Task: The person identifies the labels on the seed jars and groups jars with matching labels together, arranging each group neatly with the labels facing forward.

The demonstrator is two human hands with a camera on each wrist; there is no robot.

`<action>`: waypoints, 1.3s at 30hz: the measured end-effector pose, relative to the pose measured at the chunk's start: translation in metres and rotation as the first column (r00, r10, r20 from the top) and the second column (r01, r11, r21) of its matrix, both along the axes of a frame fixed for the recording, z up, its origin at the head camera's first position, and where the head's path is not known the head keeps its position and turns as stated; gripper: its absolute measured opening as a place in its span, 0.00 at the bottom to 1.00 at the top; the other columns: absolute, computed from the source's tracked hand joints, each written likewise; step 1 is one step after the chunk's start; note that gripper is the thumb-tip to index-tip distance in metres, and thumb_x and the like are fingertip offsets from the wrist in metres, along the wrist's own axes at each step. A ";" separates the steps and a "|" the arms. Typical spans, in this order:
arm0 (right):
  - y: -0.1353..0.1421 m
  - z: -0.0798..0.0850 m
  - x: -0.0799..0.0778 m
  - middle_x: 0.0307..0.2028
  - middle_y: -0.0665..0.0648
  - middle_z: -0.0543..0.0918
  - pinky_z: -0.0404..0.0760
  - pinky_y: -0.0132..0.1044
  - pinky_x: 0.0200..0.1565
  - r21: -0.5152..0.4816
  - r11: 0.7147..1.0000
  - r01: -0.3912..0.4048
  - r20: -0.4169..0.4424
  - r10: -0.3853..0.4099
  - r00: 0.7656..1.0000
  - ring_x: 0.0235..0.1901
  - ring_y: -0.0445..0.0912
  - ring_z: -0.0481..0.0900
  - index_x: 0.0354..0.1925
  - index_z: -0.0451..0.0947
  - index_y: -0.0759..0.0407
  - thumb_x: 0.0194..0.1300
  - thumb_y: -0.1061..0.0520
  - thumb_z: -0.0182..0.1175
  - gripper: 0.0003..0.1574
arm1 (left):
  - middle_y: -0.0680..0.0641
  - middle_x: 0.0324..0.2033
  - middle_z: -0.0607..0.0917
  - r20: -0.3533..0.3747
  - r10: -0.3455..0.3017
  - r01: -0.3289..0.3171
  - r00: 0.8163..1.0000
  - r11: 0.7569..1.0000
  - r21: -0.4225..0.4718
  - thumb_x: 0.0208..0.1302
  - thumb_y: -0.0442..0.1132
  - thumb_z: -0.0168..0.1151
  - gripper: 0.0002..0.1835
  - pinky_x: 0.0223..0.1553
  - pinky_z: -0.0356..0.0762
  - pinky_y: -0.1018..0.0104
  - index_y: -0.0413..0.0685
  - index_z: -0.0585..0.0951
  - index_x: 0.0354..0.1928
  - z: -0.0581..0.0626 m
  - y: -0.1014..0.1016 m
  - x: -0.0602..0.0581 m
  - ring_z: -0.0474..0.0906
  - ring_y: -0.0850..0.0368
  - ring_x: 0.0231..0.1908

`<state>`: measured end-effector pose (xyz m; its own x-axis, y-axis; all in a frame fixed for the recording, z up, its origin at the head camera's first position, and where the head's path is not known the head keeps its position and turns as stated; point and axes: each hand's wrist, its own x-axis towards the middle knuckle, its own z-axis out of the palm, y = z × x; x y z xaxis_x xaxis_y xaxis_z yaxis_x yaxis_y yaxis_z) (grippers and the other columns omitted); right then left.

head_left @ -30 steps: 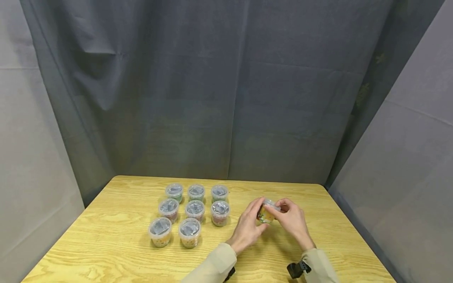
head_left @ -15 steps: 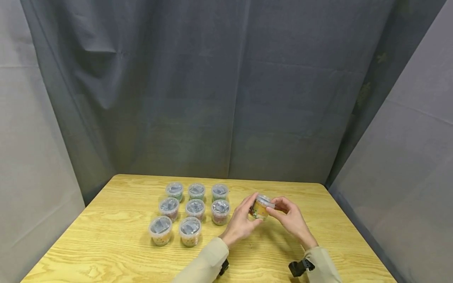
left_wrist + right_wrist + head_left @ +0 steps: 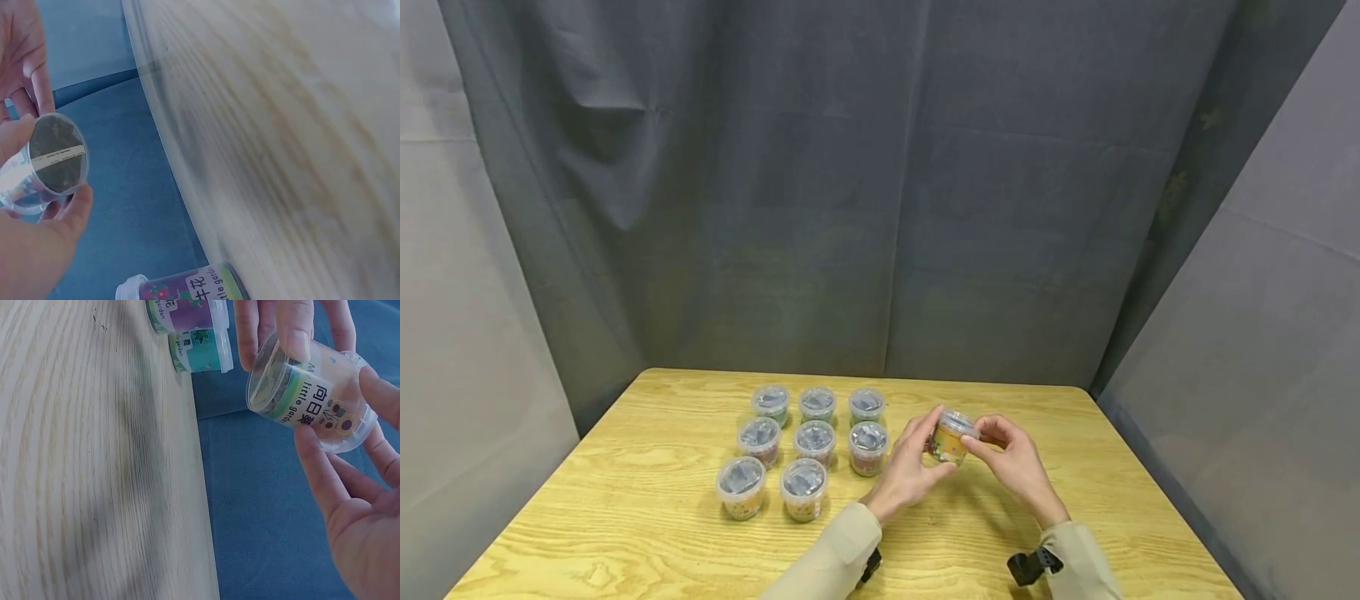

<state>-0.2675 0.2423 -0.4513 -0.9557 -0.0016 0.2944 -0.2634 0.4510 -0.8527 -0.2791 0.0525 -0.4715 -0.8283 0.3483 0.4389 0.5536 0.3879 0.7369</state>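
Both hands hold a small clear plastic cup [image 3: 951, 436] with a yellow sunflower label, tilted above the right half of the table. My left hand [image 3: 906, 479] grips its body from the left, thumb below and fingers behind. From the right, my right hand [image 3: 1017, 468] pinches it by the lid edge with thumb and fingers. In the right wrist view the cup [image 3: 312, 394] shows its "My little garden" print, and its lid lies toward the right hand [image 3: 369, 531]. Its dark base [image 3: 59, 156], crossed by a pale strip, faces the left wrist camera.
Left of the hands, several similar lidded cups stand in rows on the wooden table [image 3: 640, 500]: green-labelled cups [image 3: 817, 405] at the back, purple-red cups [image 3: 868, 447] in the middle, two yellow cups [image 3: 803, 490] in front. A grey curtain [image 3: 790, 208] hangs behind the table.
Both hands have lifted the cup slightly and moved it left, tilting it so that more of its yellow label faces the head camera. The standing cups have not moved.
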 end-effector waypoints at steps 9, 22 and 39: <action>-0.004 -0.003 -0.001 0.49 0.60 0.84 0.81 0.49 0.53 -0.005 1.000 0.009 -0.003 -0.009 1.000 0.53 0.56 0.80 0.45 0.77 0.58 0.62 0.48 0.68 0.20 | 0.45 0.61 0.75 0.000 0.054 -0.054 0.999 0.998 -0.017 0.56 0.38 0.74 0.48 0.51 0.81 0.65 0.57 0.58 0.76 -0.001 0.000 0.002 0.78 0.55 0.51; -0.003 -0.003 0.001 0.51 0.60 0.83 0.81 0.49 0.53 -0.032 0.997 -0.070 -0.020 0.069 0.997 0.54 0.55 0.79 0.47 0.77 0.57 0.63 0.51 0.67 0.18 | 0.46 0.65 0.73 0.084 -0.086 0.074 0.993 0.988 0.137 0.57 0.33 0.72 0.48 0.59 0.76 0.69 0.59 0.57 0.76 -0.004 -0.011 -0.006 0.76 0.52 0.59; -0.013 0.001 0.002 0.50 0.58 0.83 0.83 0.49 0.53 0.013 1.000 -0.005 -0.034 0.005 0.999 0.53 0.55 0.81 0.44 0.80 0.56 0.59 0.49 0.70 0.18 | 0.46 0.57 0.76 0.024 0.090 -0.089 0.996 0.996 -0.019 0.57 0.44 0.73 0.48 0.51 0.79 0.67 0.60 0.58 0.76 -0.003 -0.012 0.000 0.76 0.55 0.50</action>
